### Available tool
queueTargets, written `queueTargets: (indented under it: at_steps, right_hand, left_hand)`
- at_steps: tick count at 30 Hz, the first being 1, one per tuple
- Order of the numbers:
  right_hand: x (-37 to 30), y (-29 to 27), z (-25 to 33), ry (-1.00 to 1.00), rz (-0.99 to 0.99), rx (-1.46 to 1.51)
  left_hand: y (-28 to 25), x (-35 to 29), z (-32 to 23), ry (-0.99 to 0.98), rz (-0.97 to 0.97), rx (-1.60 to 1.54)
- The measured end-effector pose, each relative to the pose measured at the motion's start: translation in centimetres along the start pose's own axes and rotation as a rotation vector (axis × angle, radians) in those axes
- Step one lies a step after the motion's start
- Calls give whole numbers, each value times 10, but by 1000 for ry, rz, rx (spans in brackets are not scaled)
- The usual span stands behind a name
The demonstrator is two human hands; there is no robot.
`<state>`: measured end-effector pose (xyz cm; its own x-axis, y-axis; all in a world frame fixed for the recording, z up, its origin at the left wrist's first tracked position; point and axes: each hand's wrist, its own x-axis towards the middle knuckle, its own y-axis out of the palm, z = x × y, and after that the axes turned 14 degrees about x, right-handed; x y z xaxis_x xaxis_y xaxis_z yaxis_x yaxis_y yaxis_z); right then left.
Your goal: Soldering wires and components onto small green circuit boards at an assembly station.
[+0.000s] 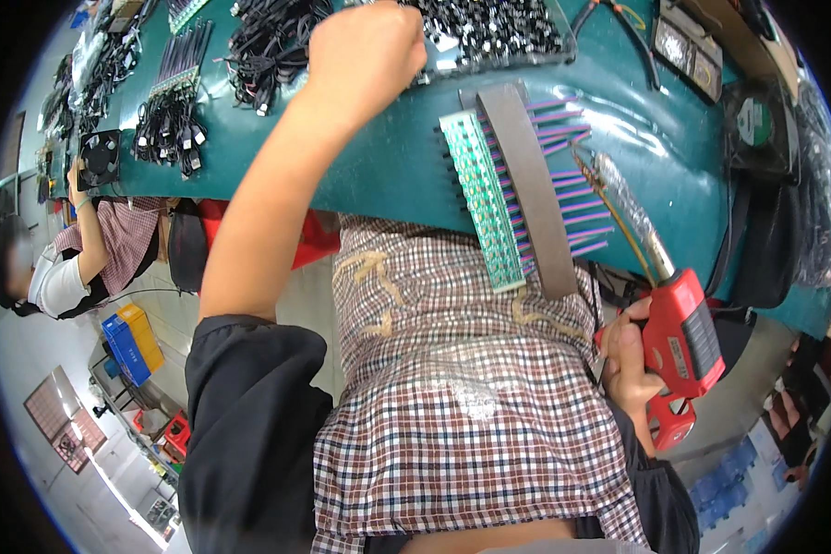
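My left hand [367, 51] reaches over the near left corner of a clear tray [512, 63] filled with small black-and-silver parts [489, 26]. Its fingers curl inward, and whatever they pinch is hidden from view. Low on the right, my right hand [628, 360] grips a red soldering gun [681, 337], its metal tip and feed tube angled up toward the bench. Between the hands, a green strip of circuit boards [483, 203] lies at the bench edge beside a dark brown bar [529, 189]. Purple-and-blue wires [586, 205] run beneath the bar and stick out on its right.
Bundles of black cables [272, 46] and wired board strips [177, 69] lie on the green bench [397, 157]. Pliers [642, 42], a meter-like box [688, 51] and a black fan [759, 129] stand at right. Another person [102, 240] works at far left.
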<state>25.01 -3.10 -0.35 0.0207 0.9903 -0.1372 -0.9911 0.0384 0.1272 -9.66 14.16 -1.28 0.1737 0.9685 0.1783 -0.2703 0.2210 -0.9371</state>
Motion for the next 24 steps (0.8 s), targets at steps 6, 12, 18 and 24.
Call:
queueTargets:
  at_steps: [6,12,18,24]
  right_hand:
    - [6,5,3,-5,9,32]
    - [6,16,12,-7,-31,38]
    - [4,17,10,22,34,108]
    - [2,20,16,50,-16,29]
  left_hand:
    - [-22,10,1,-253,-46,-396]
    - [-20,-2,9,-386,-31,-862]
    - [-37,-30,-2,-459,-104,-928]
    - [-50,-85,-37,-314,-169,-1167]
